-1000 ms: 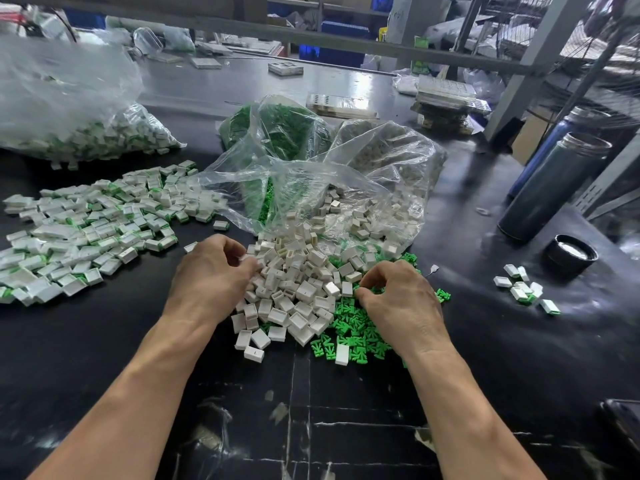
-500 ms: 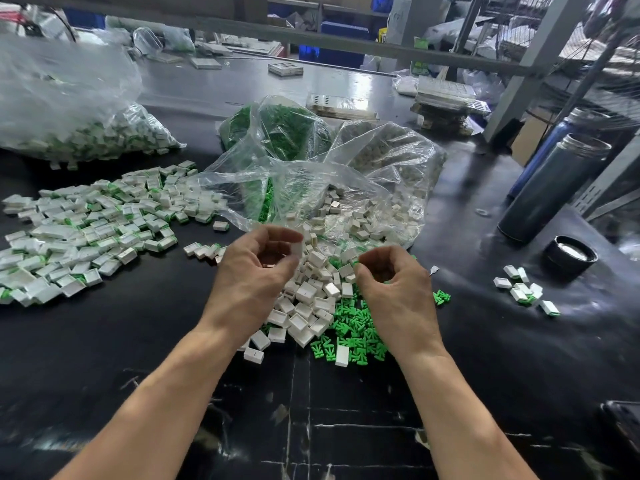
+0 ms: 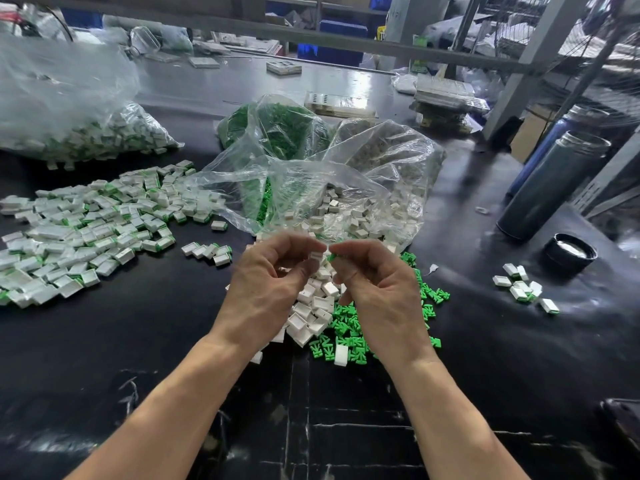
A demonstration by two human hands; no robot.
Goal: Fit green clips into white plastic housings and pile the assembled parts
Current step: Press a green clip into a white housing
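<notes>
Both hands raised above the loose parts, fingertips nearly meeting. Left hand [image 3: 273, 282] pinches a white housing [image 3: 316, 255]; right hand [image 3: 377, 292] pinches a green clip [image 3: 331, 257], the two parts just apart. To seat well, I'd line the clip square with the housing's open side, then push straight; skewing could jam the prongs. Below the hands: hollow, boxy housings [image 3: 311, 306] heaped beside pronged, glossy clips [image 3: 346, 336] on the dark bench [image 3: 138, 341]. Assembled pile [image 3: 86, 223] spreads left, a small cluster [image 3: 524, 287] right. Farther: crinkled clear bags of housings [image 3: 367, 188] and clips [image 3: 277, 126], and a smooth metal flask [image 3: 554, 185] right.
</notes>
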